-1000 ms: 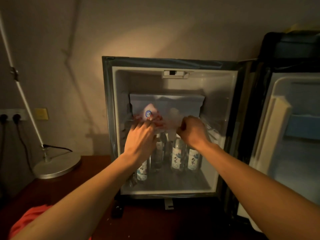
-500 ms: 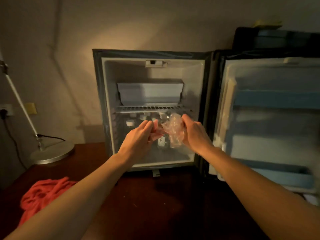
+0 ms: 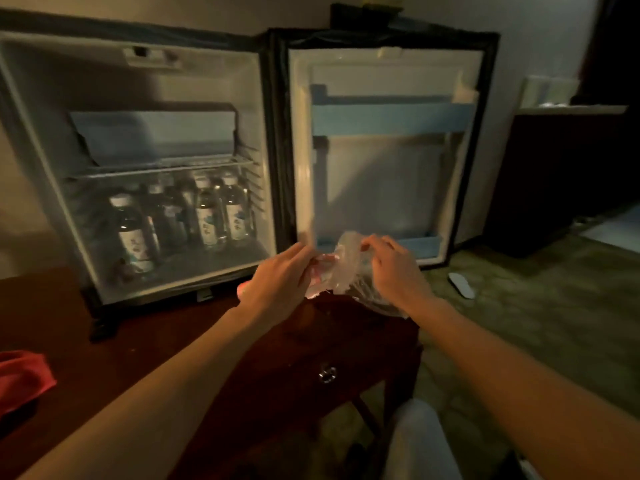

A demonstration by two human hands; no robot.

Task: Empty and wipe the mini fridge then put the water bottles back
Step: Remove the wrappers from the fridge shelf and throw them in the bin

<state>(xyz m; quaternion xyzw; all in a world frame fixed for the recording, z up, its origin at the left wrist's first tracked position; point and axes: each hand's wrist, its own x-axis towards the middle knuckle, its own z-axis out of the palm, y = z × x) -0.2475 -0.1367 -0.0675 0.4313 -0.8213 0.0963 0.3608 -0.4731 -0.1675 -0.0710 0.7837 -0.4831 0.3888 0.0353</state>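
Head view: your left hand (image 3: 280, 278) and right hand (image 3: 391, 268) both pinch a crinkled clear plastic bag (image 3: 341, 268) with pink inside, above the dark glossy wooden table (image 3: 145, 344). Far left, smooth labelled water bottles (image 3: 207, 213) stand inside the open mini fridge (image 3: 52, 168), under its wire shelf (image 3: 159, 166).

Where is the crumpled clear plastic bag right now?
In the head view, the crumpled clear plastic bag is held between the left hand and right hand, above the dark wooden table's right end, before the open fridge door.
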